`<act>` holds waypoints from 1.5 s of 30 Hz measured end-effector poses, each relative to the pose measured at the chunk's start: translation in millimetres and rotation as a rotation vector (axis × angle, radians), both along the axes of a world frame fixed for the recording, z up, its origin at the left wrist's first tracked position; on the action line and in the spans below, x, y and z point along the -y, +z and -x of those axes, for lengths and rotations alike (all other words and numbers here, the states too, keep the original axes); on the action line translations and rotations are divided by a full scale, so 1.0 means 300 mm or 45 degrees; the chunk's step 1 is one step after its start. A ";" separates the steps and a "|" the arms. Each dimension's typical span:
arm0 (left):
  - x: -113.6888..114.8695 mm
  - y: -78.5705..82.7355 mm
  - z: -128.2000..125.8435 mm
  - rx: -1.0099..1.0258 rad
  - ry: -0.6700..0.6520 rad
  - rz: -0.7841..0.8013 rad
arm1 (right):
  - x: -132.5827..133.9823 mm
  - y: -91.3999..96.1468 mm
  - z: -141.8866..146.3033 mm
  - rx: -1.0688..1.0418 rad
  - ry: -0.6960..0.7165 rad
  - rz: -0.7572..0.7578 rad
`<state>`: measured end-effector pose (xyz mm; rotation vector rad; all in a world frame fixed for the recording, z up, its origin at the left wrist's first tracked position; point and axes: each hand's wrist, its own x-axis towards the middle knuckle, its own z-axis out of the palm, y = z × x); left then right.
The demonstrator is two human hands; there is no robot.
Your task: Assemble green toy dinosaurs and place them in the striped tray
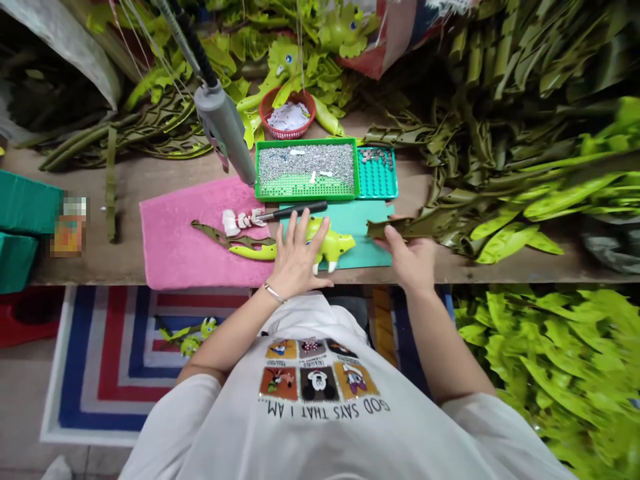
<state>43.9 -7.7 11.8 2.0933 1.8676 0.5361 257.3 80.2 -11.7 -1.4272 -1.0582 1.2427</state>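
My left hand (297,257) lies with fingers spread over a lime-green toy dinosaur half (333,245), partly covering it. The toy's head end points right and its tail (255,252) shows to the left. An olive-green plastic piece (385,229) is pinched between the thumb and fingers of my right hand (414,260), a little right of the toy. Another olive strip (213,235) lies behind the tail. A screwdriver-like tool with a black handle (307,209) and a white-wrapped end (240,221) rests just beyond my left fingers.
Under the work lie a pink cloth (170,233) and a teal mat (370,257). Behind stand a green tray of small screws (305,160), a teal tray (377,177) and a red basket (287,132). A grey hanging driver (225,127) dangles left. Olive parts (450,173) crowd the right.
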 end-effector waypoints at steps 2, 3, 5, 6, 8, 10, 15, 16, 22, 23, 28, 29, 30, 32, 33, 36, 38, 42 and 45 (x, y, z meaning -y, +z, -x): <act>0.012 -0.031 0.006 -0.095 0.034 0.034 | -0.017 -0.019 0.026 -0.088 0.128 0.150; 0.015 -0.040 0.008 -0.115 0.043 0.030 | -0.018 -0.023 0.042 -0.130 0.202 0.223; 0.018 -0.050 0.011 -0.129 0.040 -0.005 | -0.008 -0.022 0.073 -0.225 0.321 0.340; 0.020 -0.052 0.013 -0.131 0.030 -0.029 | 0.000 -0.019 0.086 -0.275 0.356 0.376; 0.024 -0.052 0.017 -0.131 0.018 -0.078 | 0.018 -0.009 0.103 -0.369 0.378 0.407; 0.031 -0.051 0.019 -0.125 0.026 -0.104 | 0.034 -0.001 0.109 -0.452 0.361 0.400; 0.051 -0.056 0.010 -0.131 0.052 -0.115 | 0.058 0.008 0.096 -0.545 0.347 0.406; 0.054 -0.058 0.008 -0.136 0.048 -0.123 | 0.061 0.008 0.092 -0.539 0.351 0.420; 0.061 -0.049 0.002 -0.137 0.065 -0.098 | 0.071 -0.006 0.082 -0.544 0.359 0.478; 0.062 -0.046 0.001 -0.133 0.073 -0.092 | 0.073 -0.008 0.083 -0.570 0.364 0.516; 0.075 -0.048 -0.001 -0.146 0.057 -0.137 | 0.094 -0.004 0.092 -0.524 0.313 0.427; 0.079 -0.053 -0.002 -0.156 0.060 -0.148 | 0.097 -0.002 0.093 -0.502 0.293 0.392; 0.084 -0.059 -0.003 -0.166 0.068 -0.154 | 0.099 0.000 0.094 -0.495 0.288 0.391; 0.092 -0.076 -0.007 -0.185 0.079 -0.178 | 0.099 0.003 0.094 -0.518 0.325 0.487; 0.095 -0.086 -0.010 -0.192 0.087 -0.205 | 0.099 0.005 0.094 -0.538 0.357 0.543; 0.098 -0.115 -0.017 -0.203 0.135 -0.361 | 0.105 0.014 0.095 -0.565 0.455 0.549; 0.098 -0.130 -0.017 -0.203 0.172 -0.464 | 0.112 0.021 0.100 -0.521 0.497 0.459; 0.129 -0.157 0.008 -0.127 0.175 -0.607 | 0.120 0.038 0.123 -0.419 0.361 0.376; 0.179 -0.179 0.024 0.171 0.454 -0.858 | 0.112 0.058 0.153 -0.512 0.220 0.355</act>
